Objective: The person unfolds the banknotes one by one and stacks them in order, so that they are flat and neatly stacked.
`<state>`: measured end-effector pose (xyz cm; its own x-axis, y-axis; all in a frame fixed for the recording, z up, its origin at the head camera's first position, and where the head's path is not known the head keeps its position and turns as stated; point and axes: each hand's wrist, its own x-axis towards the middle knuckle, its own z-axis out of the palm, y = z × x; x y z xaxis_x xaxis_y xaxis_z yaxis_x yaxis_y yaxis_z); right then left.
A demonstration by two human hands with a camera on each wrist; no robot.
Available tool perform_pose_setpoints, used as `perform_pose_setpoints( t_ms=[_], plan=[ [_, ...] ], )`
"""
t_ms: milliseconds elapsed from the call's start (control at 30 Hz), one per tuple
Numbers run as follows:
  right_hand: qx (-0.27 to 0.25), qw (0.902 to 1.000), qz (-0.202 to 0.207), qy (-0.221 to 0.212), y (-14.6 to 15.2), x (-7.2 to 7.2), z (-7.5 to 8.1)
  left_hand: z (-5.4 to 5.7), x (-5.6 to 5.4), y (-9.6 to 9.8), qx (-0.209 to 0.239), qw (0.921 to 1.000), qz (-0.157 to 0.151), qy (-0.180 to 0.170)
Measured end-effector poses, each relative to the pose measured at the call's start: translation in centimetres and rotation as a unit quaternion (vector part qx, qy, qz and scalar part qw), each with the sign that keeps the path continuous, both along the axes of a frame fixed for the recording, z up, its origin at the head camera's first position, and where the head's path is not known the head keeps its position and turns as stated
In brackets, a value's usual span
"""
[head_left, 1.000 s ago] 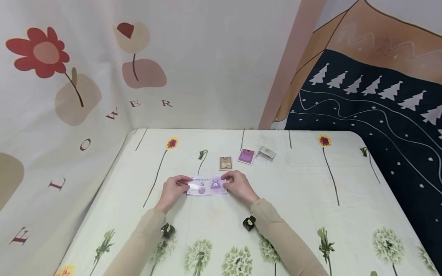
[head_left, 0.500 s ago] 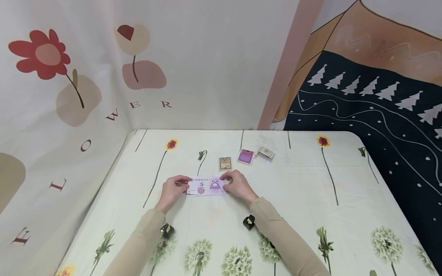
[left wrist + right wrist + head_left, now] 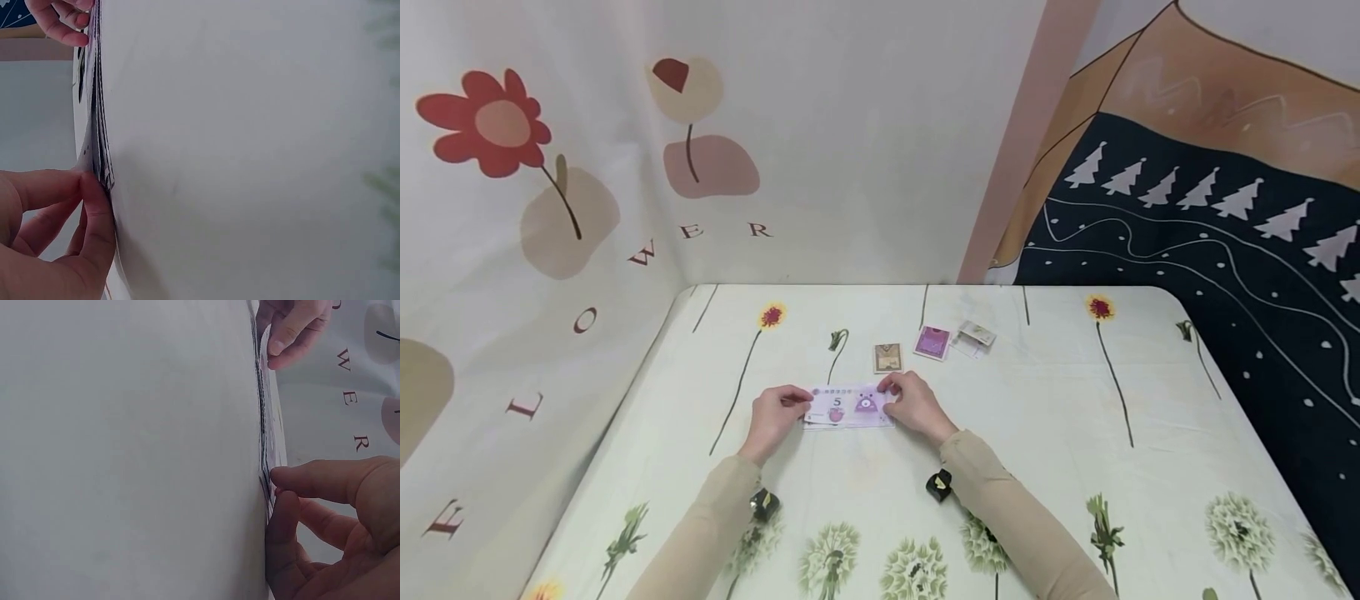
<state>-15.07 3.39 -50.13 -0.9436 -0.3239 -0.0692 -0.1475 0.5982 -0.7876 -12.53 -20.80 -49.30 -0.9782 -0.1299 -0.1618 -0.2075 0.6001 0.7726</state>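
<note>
Left hand [image 3: 772,417] and right hand [image 3: 919,406] pinch purple-and-white rectangular paper notes [image 3: 850,405] by their ends, likely squaring; next needs level edges.

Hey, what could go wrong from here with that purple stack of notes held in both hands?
Two risks, I'd judge. On the purple stack, the top note bows away from the layers beneath it near the left hand, so it may crease or slip out of line. Also, the right hand is close to the small brown piece just beyond it, so a forward move might nudge that.
</note>
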Motion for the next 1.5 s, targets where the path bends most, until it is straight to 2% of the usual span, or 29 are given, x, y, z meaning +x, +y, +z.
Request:
perform_pose_setpoints(
  t_ms=[200, 500, 733, 833, 967, 1333, 1500],
  plan=[
    [-0.018, 0.9997, -0.011, -0.011, 0.3, 0.2, 0.3, 0.0, 0.1, -0.1, 0.007, 1.0, 0.001, -0.003],
    [-0.096, 0.9939, -0.048, -0.028, 2.2, 0.1, 0.2, 0.2, 0.2, -0.2, 0.024, 0.9997, 0.002, 0.005],
    [-0.142, 0.9811, -0.112, -0.069, 5.0, -0.4, 0.5, 0.3, 0.2, 0.4, 0.036, 0.9993, -0.001, 0.012],
    [-0.147, 0.9778, -0.132, -0.068, 6.3, -0.6, 0.6, 0.4, 0.1, 0.8, 0.041, 0.9991, 0.006, 0.01],
    [-0.143, 0.9782, -0.142, -0.051, 7.9, -0.8, 0.5, 0.5, 0.0, 1.4, 0.05, 0.9986, 0.015, 0.008],
    [-0.158, 0.9698, -0.181, -0.041, 11.6, -0.9, 0.7, -0.1, -0.7, 2.3, 0.044, 0.9986, 0.012, 0.026],
    [-0.158, 0.9723, -0.168, -0.037, 12.3, -0.9, 0.5, -0.1, -0.7, 2.7, 0.046, 0.9984, 0.013, 0.028]
  ],
)
